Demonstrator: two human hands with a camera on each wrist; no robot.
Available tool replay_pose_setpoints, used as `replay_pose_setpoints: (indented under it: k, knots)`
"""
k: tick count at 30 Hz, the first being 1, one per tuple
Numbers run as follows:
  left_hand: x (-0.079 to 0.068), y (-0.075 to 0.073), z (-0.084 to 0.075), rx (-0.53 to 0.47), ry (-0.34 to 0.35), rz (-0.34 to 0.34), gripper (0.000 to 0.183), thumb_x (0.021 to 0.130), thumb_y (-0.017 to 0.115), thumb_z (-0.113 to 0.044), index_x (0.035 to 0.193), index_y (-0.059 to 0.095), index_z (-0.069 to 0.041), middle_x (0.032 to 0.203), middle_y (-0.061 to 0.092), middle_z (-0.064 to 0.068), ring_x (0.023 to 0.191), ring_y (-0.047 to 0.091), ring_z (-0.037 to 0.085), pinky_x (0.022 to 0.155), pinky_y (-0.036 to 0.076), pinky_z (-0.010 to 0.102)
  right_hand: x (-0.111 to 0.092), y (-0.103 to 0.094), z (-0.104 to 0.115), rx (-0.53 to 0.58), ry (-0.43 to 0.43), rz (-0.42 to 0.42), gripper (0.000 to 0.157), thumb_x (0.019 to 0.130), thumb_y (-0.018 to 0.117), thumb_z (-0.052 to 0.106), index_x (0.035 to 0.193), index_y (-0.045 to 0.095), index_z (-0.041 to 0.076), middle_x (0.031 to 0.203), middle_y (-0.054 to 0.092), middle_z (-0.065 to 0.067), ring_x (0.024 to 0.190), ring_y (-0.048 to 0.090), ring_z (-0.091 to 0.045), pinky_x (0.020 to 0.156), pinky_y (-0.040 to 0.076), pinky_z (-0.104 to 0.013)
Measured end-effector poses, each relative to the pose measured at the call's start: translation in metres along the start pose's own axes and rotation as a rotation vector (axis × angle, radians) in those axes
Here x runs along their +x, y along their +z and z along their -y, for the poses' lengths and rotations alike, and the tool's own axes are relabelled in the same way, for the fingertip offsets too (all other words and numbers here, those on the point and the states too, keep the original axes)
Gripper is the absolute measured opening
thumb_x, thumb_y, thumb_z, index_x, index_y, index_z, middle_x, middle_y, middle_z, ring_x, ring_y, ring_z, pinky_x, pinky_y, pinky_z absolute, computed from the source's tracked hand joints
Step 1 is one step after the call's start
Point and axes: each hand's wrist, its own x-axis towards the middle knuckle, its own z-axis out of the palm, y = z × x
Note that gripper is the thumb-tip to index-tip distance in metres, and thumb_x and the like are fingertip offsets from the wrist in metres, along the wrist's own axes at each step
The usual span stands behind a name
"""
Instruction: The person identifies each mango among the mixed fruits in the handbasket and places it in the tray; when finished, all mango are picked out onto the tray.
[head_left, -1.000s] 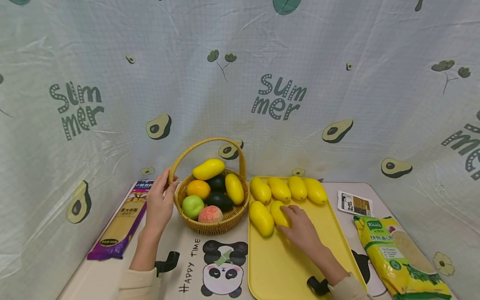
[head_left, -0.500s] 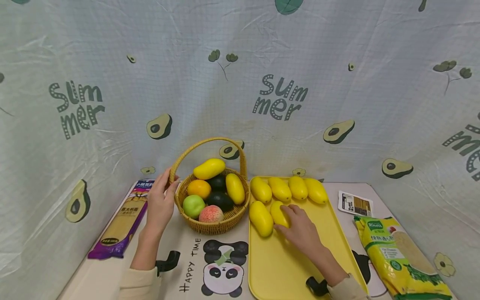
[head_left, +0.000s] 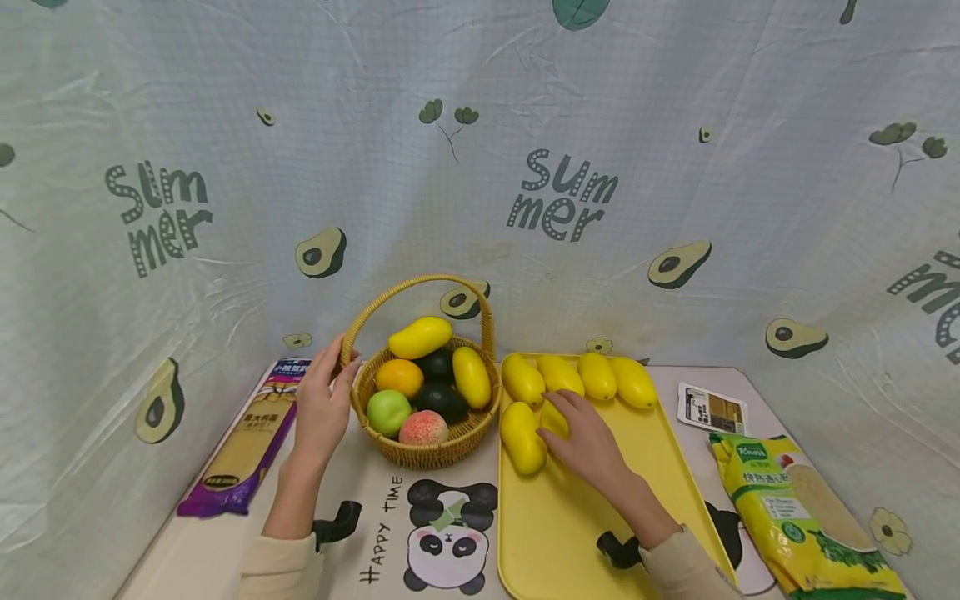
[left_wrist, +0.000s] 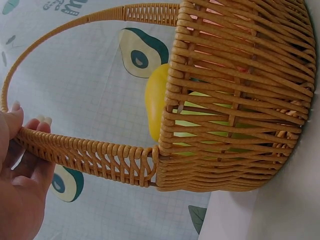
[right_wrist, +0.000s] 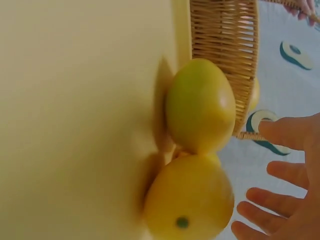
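Observation:
With my left hand (head_left: 324, 406) I hold the wicker basket (head_left: 427, 457) by one side of its handle; in the left wrist view thumb and fingers close round the handle (left_wrist: 90, 154). Two mangoes, an orange (head_left: 400, 378), a green apple (head_left: 388, 412), a peach (head_left: 423, 428) and two dark avocados (head_left: 440, 403) lie in the basket. My right hand (head_left: 587, 442) hovers over a mango (head_left: 554, 422) in the tray's second row, partly hiding it. Its fingers are spread and apart from the fruit in the right wrist view. Beside that mango lies another mango (head_left: 522, 439).
The yellow tray (head_left: 570, 533) also bears a back row of several mangoes (head_left: 597, 377). A purple pasta pack (head_left: 243, 450) lies at left. On the right are a small flat packet (head_left: 711, 407) and a yellow-green Knorr bag (head_left: 802, 508). A printed curtain encloses the table.
My right hand has let go of the mango in the second row and risen slightly, up and to the left. The left hand stays on the basket handle.

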Motion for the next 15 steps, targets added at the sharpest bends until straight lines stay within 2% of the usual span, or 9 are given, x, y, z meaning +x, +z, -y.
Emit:
replay_pose_setpoints:
  k: [6, 15]
  knots:
    - [0.0, 0.0, 0.001, -0.004, 0.01, -0.006, 0.04, 0.103, 0.052, -0.022, 0.142, 0.053, -0.015, 0.119, 0.062, 0.007, 0.115, 0.058, 0.017, 0.092, 0.039, 0.002, 0.022, 0.007, 0.012, 0.047, -0.014, 0.072, 0.054, 0.088, 0.075, 0.028, 0.138, 0.058, 0.016, 0.141, 0.056, -0.009, 0.127, 0.056, -0.031, 0.103, 0.049, -0.05]
    - [0.0, 0.0, 0.002, 0.001, 0.012, -0.002, 0.042, 0.103, 0.053, -0.021, 0.145, 0.051, -0.015, 0.119, 0.062, 0.008, 0.117, 0.059, 0.019, 0.092, 0.039, 0.001, 0.046, 0.021, 0.023, 0.137, -0.07, 0.111, 0.055, 0.09, 0.073, 0.026, 0.141, 0.056, 0.014, 0.142, 0.055, -0.007, 0.13, 0.054, -0.027, 0.107, 0.047, -0.047]
